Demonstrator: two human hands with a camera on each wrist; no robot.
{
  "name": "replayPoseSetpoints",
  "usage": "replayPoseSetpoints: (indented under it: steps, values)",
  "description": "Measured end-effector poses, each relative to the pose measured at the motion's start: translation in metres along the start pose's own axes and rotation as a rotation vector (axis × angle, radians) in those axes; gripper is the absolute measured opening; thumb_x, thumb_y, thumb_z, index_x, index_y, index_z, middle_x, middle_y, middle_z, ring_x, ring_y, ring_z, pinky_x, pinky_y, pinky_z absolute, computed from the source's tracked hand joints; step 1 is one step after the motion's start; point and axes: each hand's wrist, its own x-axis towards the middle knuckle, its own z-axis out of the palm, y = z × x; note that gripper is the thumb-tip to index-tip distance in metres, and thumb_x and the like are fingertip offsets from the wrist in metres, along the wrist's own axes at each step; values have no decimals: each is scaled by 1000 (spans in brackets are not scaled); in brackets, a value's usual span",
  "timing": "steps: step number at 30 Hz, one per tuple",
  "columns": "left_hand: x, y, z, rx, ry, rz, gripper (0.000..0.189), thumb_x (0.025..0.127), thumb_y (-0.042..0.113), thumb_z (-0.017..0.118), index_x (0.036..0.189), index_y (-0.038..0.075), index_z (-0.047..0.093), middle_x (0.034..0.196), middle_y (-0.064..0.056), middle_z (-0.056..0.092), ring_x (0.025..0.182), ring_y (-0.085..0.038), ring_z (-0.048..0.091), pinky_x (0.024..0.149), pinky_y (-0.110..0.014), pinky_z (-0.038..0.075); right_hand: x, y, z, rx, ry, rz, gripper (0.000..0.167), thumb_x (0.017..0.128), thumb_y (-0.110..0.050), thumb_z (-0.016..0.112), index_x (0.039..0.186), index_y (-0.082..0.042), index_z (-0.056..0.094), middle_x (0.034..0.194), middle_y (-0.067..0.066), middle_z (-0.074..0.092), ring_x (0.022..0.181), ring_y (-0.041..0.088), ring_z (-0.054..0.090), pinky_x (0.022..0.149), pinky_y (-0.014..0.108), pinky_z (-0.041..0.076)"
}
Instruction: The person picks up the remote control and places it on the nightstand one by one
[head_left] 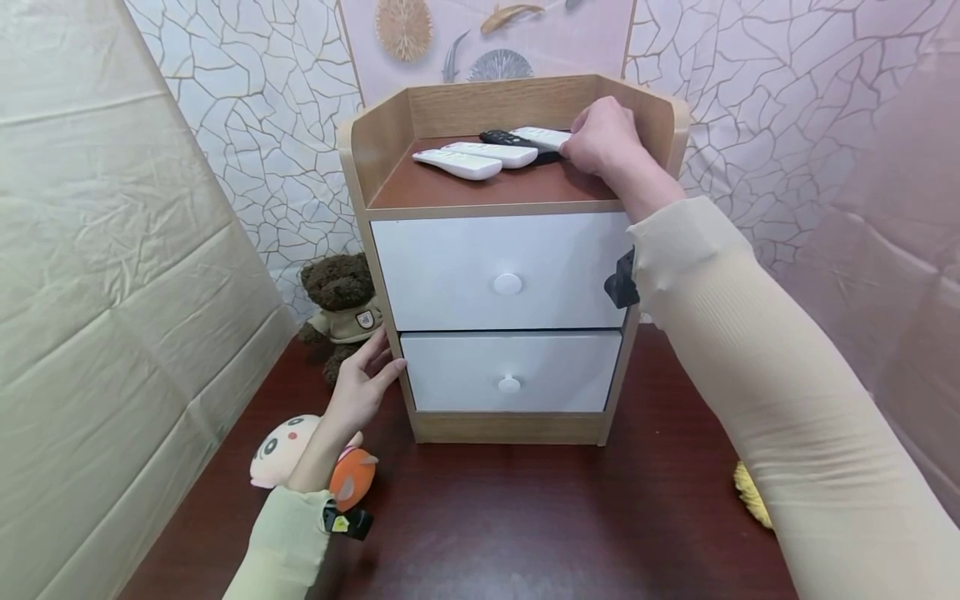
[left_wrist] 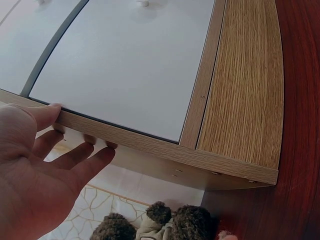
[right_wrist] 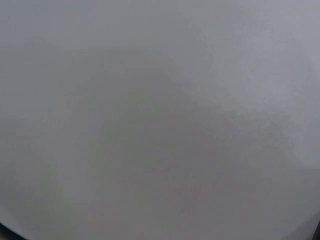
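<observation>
On top of a small wooden cabinet (head_left: 510,427), my right hand (head_left: 603,137) is at the right end of a white remote control (head_left: 542,137), its curled fingers pinching that end and hiding it. Two more white remote controls, one in front (head_left: 459,164) and one just behind it (head_left: 491,152), lie to the left. A black remote control (head_left: 501,138) shows between the white ones. My left hand (head_left: 362,387) holds the cabinet's left front edge, thumb on the front and fingertips against the side panel (left_wrist: 165,167). The right wrist view is only a grey blur.
Two white drawers, upper (head_left: 450,271) and lower (head_left: 450,371), are closed in the cabinet. A brown teddy bear (head_left: 341,287) sits to its left, with a plush doll (head_left: 288,450) near my left forearm. Something yellow and fluffy (head_left: 750,496) lies at the right. Cloth walls flank the table (head_left: 510,517).
</observation>
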Motion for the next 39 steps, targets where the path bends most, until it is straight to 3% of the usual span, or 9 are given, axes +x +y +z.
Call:
replayPoseSetpoints:
  steps: [5, 10, 17, 19, 21, 23, 25, 29, 39]
  values:
    - [0, 0, 0, -6, -2, -1, 66, 103, 6, 62, 161, 4, 30, 162, -15, 34, 143, -38, 42, 108, -43, 45, 0, 0, 1, -6, 4, -7, 29, 98, -13, 55, 121, 0, 68, 130, 13, 58, 128, 31, 44, 82, 26, 37]
    - [0, 0, 0, -11, -5, -4, 67, 104, 6, 62, 161, 4, 29, 163, -14, 34, 143, -38, 41, 108, -42, 45, 0, 1, 0, -7, 6, -18, 17, 96, -10, 54, 104, -3, 67, 117, 13, 57, 127, 32, 42, 83, 29, 37]
    - [-1, 2, 1, -13, -8, -9, 67, 104, 7, 62, 162, 5, 29, 163, -14, 34, 143, -38, 42, 107, -39, 46, -4, 1, -1, -46, 19, -83, 12, 94, -7, 53, 83, -2, 52, 73, 6, 44, 87, 26, 42, 63, 30, 32]
    - [-2, 1, 1, -9, -6, -10, 67, 104, 7, 62, 162, 6, 29, 163, -14, 34, 143, -38, 42, 107, -38, 46, -8, 0, -1, -56, 23, -110, 15, 95, -8, 53, 99, 5, 60, 83, 10, 53, 94, 29, 45, 70, 30, 36]
    - [-2, 1, 1, -5, -4, -12, 68, 104, 7, 62, 162, 6, 28, 163, -14, 34, 143, -37, 42, 107, -37, 46, -12, -2, -2, -58, 24, -118, 37, 96, -10, 52, 129, 6, 60, 115, 18, 61, 112, 33, 47, 86, 31, 41]
    - [-2, 1, 1, -2, -6, -9, 68, 104, 7, 62, 162, 5, 28, 163, -15, 33, 143, -38, 41, 107, -37, 46, -17, -5, -2, -46, 17, -112, 57, 99, -12, 51, 154, 2, 42, 149, 20, 47, 131, 34, 41, 105, 36, 39]
    - [-2, 1, 1, -1, -6, -12, 68, 104, 7, 62, 162, 5, 27, 163, -14, 33, 143, -37, 41, 106, -37, 46, -22, -9, -3, -29, 12, -100, 63, 101, -14, 51, 160, -2, 32, 162, 16, 34, 143, 31, 34, 117, 39, 31]
    - [-2, 0, 0, -3, -6, -14, 68, 104, 7, 62, 162, 4, 27, 163, -15, 32, 144, -38, 41, 106, -35, 46, -36, -12, -7, 7, 28, -115, 65, 104, -20, 51, 163, -9, 27, 166, 10, 27, 147, 27, 29, 120, 38, 27]
    - [-3, 4, 0, -2, -4, -8, 68, 103, 7, 62, 162, 3, 27, 163, -16, 33, 143, -39, 41, 106, -33, 47, -81, -5, -21, 132, 61, -191, 66, 104, -27, 58, 164, -22, 31, 165, 8, 33, 137, 21, 52, 115, 35, 38]
